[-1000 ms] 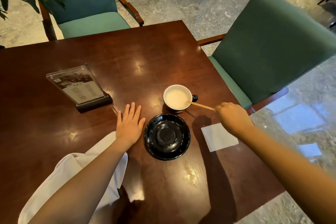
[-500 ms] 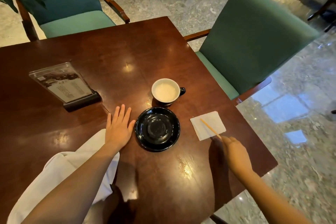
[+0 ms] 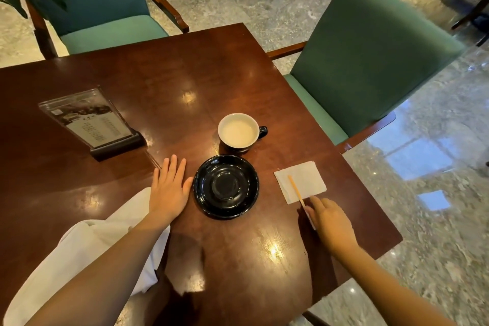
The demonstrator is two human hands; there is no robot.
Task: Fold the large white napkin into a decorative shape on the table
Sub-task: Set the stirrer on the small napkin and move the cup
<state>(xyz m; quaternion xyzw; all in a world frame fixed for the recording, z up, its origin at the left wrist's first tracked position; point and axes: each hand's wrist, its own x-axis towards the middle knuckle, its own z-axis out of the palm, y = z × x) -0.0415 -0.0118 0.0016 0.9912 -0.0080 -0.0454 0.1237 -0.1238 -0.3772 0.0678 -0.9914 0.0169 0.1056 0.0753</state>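
The large white napkin (image 3: 79, 249) lies crumpled at the table's near left and hangs over the front edge. My left forearm rests across it. My left hand (image 3: 169, 188) lies flat, fingers straight, on the napkin's far end and the brown table (image 3: 185, 74), just left of a black saucer (image 3: 226, 186). My right hand (image 3: 330, 222) is near the right edge and pinches the near end of a thin wooden stirrer (image 3: 295, 188). The stirrer lies across a small folded paper napkin (image 3: 307, 177).
A black cup (image 3: 238, 131) of pale drink stands behind the saucer. An acrylic menu stand (image 3: 90, 119) sits at the left. Green armchairs stand at the right side (image 3: 370, 61) and the far side (image 3: 100, 2). The table edge runs close past my right hand.
My right hand took the stirrer out of the cup, drew back toward me and lowered it onto the small paper napkin. My left hand stayed flat in place.
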